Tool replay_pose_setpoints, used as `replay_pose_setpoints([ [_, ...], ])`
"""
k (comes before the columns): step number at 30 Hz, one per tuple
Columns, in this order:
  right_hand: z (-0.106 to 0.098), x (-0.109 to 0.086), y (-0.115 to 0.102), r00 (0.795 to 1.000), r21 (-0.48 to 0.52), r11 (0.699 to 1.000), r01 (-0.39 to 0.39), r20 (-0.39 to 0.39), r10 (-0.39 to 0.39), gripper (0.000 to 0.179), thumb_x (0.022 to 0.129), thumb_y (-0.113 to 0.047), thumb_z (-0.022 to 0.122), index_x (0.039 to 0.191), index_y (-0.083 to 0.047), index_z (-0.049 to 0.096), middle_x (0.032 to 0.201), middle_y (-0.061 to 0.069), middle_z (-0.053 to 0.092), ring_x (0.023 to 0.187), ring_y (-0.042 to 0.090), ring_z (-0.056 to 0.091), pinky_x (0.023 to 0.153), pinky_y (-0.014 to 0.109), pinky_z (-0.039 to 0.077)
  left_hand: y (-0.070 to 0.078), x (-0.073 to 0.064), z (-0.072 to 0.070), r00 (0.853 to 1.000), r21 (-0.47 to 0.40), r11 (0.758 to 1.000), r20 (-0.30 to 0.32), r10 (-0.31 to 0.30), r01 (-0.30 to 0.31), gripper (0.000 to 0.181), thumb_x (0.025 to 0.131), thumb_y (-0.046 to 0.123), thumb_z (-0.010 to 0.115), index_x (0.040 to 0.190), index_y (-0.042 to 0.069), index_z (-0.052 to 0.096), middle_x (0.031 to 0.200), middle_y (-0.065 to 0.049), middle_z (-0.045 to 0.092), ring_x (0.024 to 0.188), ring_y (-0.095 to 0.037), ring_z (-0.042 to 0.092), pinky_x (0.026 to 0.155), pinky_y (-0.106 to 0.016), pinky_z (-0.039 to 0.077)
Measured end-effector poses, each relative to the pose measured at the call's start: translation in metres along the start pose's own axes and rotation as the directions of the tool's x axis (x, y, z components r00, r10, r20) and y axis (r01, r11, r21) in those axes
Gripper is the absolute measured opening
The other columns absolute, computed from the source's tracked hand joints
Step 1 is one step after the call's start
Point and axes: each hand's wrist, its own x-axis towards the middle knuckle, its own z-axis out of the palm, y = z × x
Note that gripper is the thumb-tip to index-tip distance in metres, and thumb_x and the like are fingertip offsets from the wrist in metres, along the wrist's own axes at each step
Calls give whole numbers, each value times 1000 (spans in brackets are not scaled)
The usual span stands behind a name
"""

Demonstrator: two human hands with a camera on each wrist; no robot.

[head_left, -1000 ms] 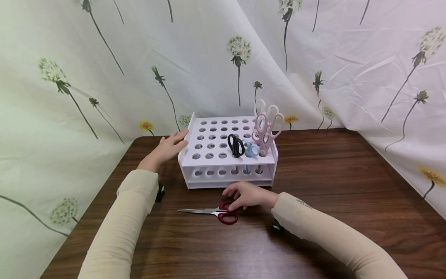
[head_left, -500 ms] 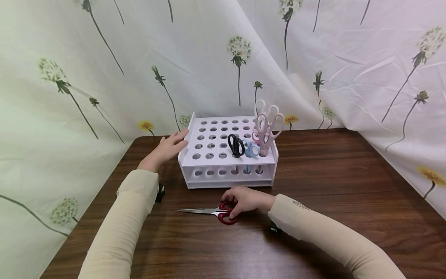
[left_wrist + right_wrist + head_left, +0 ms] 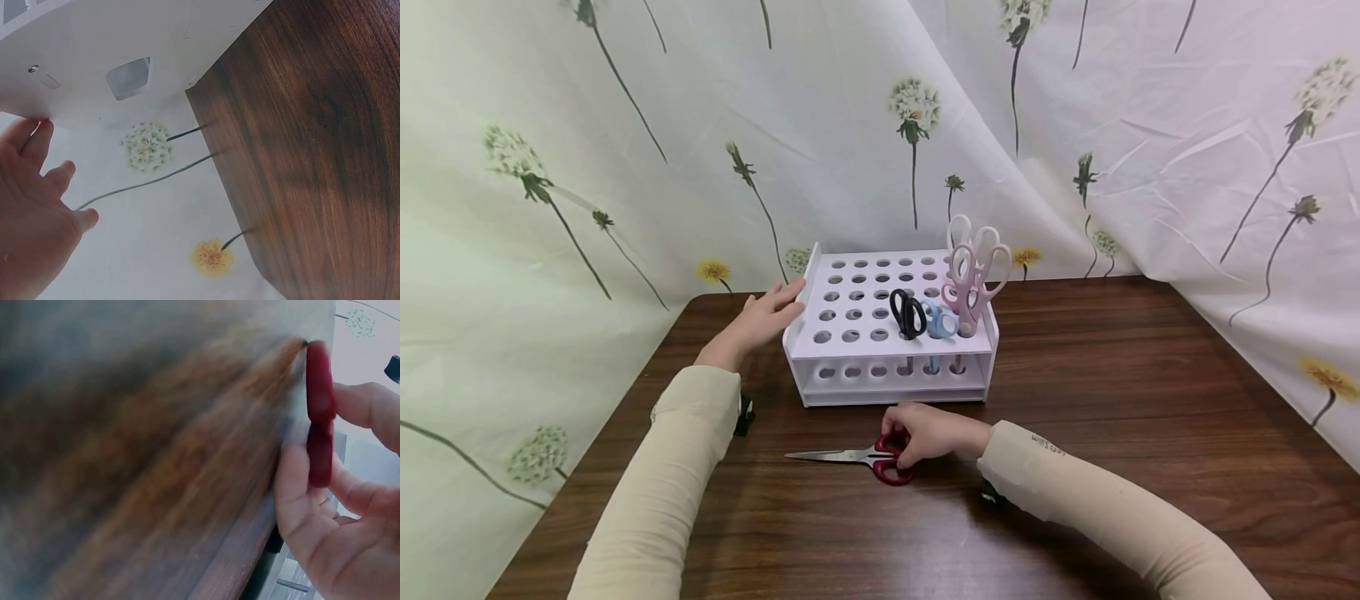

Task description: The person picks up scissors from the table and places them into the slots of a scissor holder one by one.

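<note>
Red-handled scissors (image 3: 887,460) lie in front of the white rack (image 3: 850,350), their blades pointing left. My right hand (image 3: 934,433) pinches the handle loops; in the right wrist view, fingers and thumb come round the red handles (image 3: 320,419) from either side. At the rack's left side panel, my left hand (image 3: 760,318) rests with its fingers extended. The left wrist view shows those fingertips right at the white panel (image 3: 81,75). Black scissors (image 3: 908,315), light blue scissors (image 3: 940,321) and pale pink scissors (image 3: 970,287) stand blades-down in rack holes at the right.
The rack has rows of round holes on two levels. Behind the pale pink pair stand white-handled scissors (image 3: 961,227) and a pink handle (image 3: 950,297). A dandelion-print cloth (image 3: 850,125) hangs behind the dark wooden table (image 3: 1112,375).
My right hand has come down onto the red scissors and closed its fingers on the handles. The scissors have shifted slightly to the right. The left hand stays at the rack.
</note>
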Motion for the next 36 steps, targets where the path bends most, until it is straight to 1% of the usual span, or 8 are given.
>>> replay_pose_setpoints([
  [3,1,-1,0,1000,71,997,-9,4,8,33,65,2,74,89,-8,54,80,2,54,69,10,47,57,22,40,0,0,0,1000,0,1000,-2,-3,3,59,97,43,36,149,25,14,153,-11,1,135,-34,-15,104,-52,-11],
  [6,2,-1,1,999,199,979,-36,29,31,34,66,9,70,91,-5,50,76,2,57,64,9,50,53,23,42,0,0,1,1000,-1,1000,-6,-8,8,59,97,44,36,149,26,14,152,-11,0,134,-37,-17,103,-53,-10],
  [10,3,-2,1,996,372,925,-79,69,57,36,69,14,67,94,-2,48,70,4,59,60,11,52,50,23,43,1,0,1,1000,2,1000,-6,-9,9,59,97,44,36,149,25,14,152,-12,0,134,-37,-16,104,-53,-9],
  [14,2,-3,1,993,495,863,-104,94,66,34,72,14,66,98,0,49,70,6,58,61,12,54,52,24,46,1,0,1,1000,-1,1000,-4,-13,13,59,97,44,36,149,26,14,152,-12,0,134,-35,-16,104,-53,-10],
  [24,-2,-5,4,994,625,776,-84,110,18,33,80,8,62,111,3,52,78,6,57,70,13,55,60,27,50,0,0,1,1000,-8,1000,0,-20,20,59,97,46,36,148,28,14,152,-12,-3,132,-40,-18,102,-58,-6],
  [26,-2,-6,4,994,653,752,-88,103,27,32,81,7,63,111,2,53,80,8,57,72,14,56,61,30,51,0,0,1,1000,-11,1000,1,-25,25,59,96,47,36,148,28,13,152,-12,-3,132,-40,-18,102,-59,-5],
  [31,-9,-9,3,996,693,716,-88,63,61,34,81,2,64,113,1,53,83,8,58,74,18,58,62,36,52,0,1,1,1000,-11,1000,-1,-29,29,60,96,47,36,148,28,13,152,-13,-4,132,-41,-18,101,-61,-4],
  [36,-15,-13,1,998,700,712,-60,35,50,36,80,-1,65,114,2,52,90,9,61,79,21,59,66,42,51,-1,1,1,1000,-2,1000,-6,-22,22,60,96,46,37,149,27,14,152,-14,-2,133,-41,-16,103,-58,-6],
])
